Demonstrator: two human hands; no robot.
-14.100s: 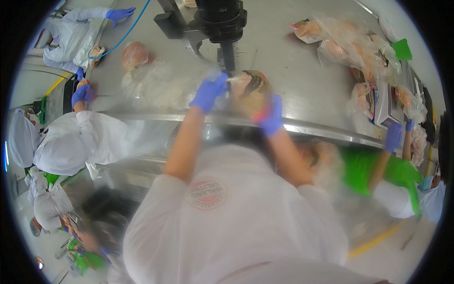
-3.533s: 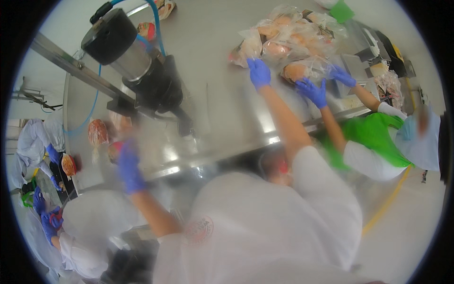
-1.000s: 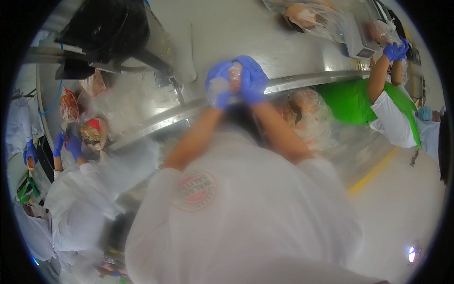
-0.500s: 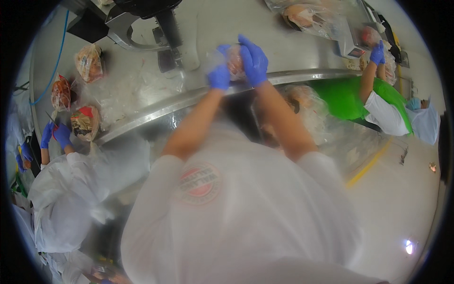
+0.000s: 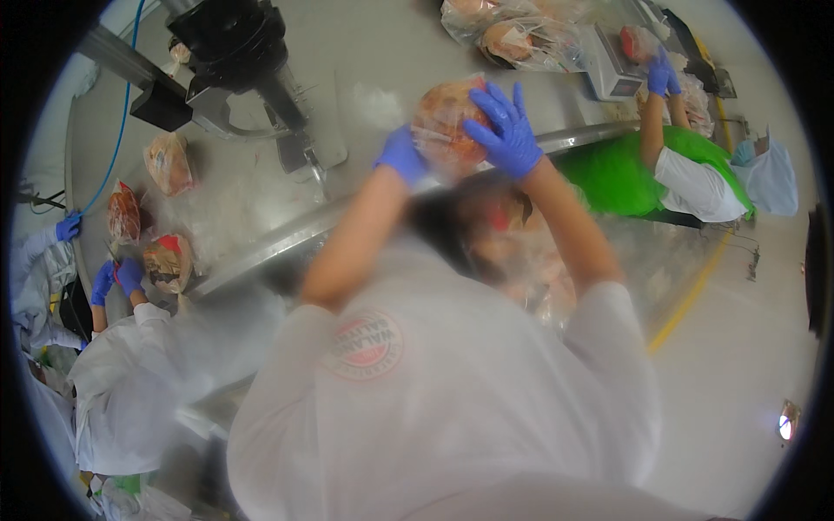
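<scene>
- Steel table (image 5: 382,52): long, curved by the lens, crowded with work. The person's bagged meat piece (image 5: 447,126) sits at the near rim of it, raised between both hands rather than lying flat. Risk, as I judge it: that near the edge, a slip drops the piece off the table toward the floor.
- Black clipping machine (image 5: 230,43) on its arm, just left of the bagged piece. Judgement: loose film or a glove tip carried toward its nozzle could get nipped.
- Co-worker in green apron (image 5: 630,169) to the right, gloved hands at a scale (image 5: 612,74); near but not touching. A wide elbow swing could knock them.
- Heap of bagged pieces (image 5: 512,35) at the far right of the table, well apart from the one in hand.
- Three more bagged pieces (image 5: 165,165) on the left, by another co-worker's gloved hands (image 5: 117,278). No contact with the person's work.
- Right hand (image 5: 504,130): blue glove, fingers spread and pressed over the right side of the bag, grasping it. Wet film under a splayed hold looks likely to slide.
- Left hand (image 5: 401,156): blue glove, closed against the bag's left lower edge; blurred, so how firmly it pinches I cannot tell. If only film is pinched, the bag may tear or the meat may shift inside.
</scene>
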